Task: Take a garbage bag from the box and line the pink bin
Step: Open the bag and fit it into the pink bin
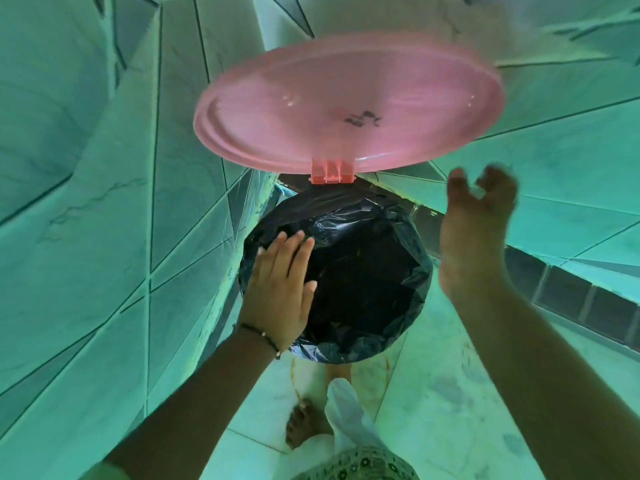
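Note:
The pink bin stands below me with its round pink lid [346, 105] swung up on a hinge [331, 171], blurred. A black garbage bag [360, 271] covers the bin's mouth and is folded over its rim, hiding the bin's body. My left hand [280, 289] lies flat, fingers together, on the bag at the left rim. My right hand [474, 230] hovers to the right of the bin, just under the lid's edge, fingers apart and holding nothing. The box is not in view.
Green tiled walls [86, 202] close in on the left and behind the bin. The tiled floor [450, 393] shows stains. My bare foot [304, 427] and a patterned garment [360, 465] are just in front of the bin.

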The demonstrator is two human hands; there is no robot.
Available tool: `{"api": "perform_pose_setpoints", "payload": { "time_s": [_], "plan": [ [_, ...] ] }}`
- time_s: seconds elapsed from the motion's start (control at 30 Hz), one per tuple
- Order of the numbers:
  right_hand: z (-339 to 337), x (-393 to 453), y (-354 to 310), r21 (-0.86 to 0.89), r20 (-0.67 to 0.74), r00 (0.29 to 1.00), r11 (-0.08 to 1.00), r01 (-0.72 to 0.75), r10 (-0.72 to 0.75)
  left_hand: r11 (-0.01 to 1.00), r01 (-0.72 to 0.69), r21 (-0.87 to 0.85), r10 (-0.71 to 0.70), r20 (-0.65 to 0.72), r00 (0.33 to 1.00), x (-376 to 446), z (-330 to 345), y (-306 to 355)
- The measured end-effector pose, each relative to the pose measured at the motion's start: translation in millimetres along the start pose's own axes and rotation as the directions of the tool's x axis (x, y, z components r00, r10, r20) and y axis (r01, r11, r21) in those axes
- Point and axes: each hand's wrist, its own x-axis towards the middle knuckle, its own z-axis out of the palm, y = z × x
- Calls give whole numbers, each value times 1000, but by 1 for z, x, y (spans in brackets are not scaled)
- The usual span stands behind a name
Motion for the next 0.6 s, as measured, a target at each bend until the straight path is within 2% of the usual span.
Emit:
{"api": "perform_pose_setpoints", "payload": {
  "time_s": [0.03, 0.07, 0.1, 0.13, 0.17, 0.2, 0.23, 0.27, 0.33, 0.4, 0.47, 0.53, 0.6],
  "plan": [
    [9, -7, 9, -11, 59, 992, 994, -112, 112, 994, -20, 104, 12, 73, 997, 12, 3, -4],
    [15, -14, 15, -142, 200, 973, 986, -89, 116, 977, -51, 205, 18, 164, 986, 20, 4, -8],
    [23, -22, 23, -298, 385, 922, 951, 83, 41, 972, -49, 231, 1, 206, 979, 32, 6, -16],
    [29, -30, 33, -384, 595, 802, 861, 333, -45, 966, -45, 256, -19, 241, 970, 45, 3, -22],
    [36, -34, 40, -398, 743, 666, 759, 515, -62, 957, -48, 285, -19, 230, 973, 55, 4, -27],
    [43, -33, 44, -391, 823, 564, 651, 651, -70, 956, -34, 292, -39, 241, 970, 63, 5, -32],
    [47, -28, 45, -382, 859, 507, 567, 729, -73, 958, -31, 284, -50, 272, 961, 69, 6, -35],
    [53, -21, 46, -398, 869, 491, 506, 765, -61, 966, -11, 259, -69, 298, 952, 76, 5, -37],
    [62, -9, 40, -416, 856, 513, 510, 753, -60, 988, 63, 138, -102, 296, 950, 86, 4, -40],
    [69, -3, 34, -420, 831, 544, 513, 749, -114, 995, 96, -36, -88, 188, 978, 93, 2, -42],
    [74, 3, 31, -410, 803, 562, 499, 763, -200, 982, 99, -162, -98, 14, 995, 96, 0, -44],
    [77, 10, 29, -415, 782, 583, 513, 751, -220, 948, 157, -275, -189, -95, 977, 100, -3, -46],
    [81, 19, 30, -422, 763, 617, 574, 702, -193, 886, 252, -390, -321, -123, 939, 106, -7, -48]
  ]
}}
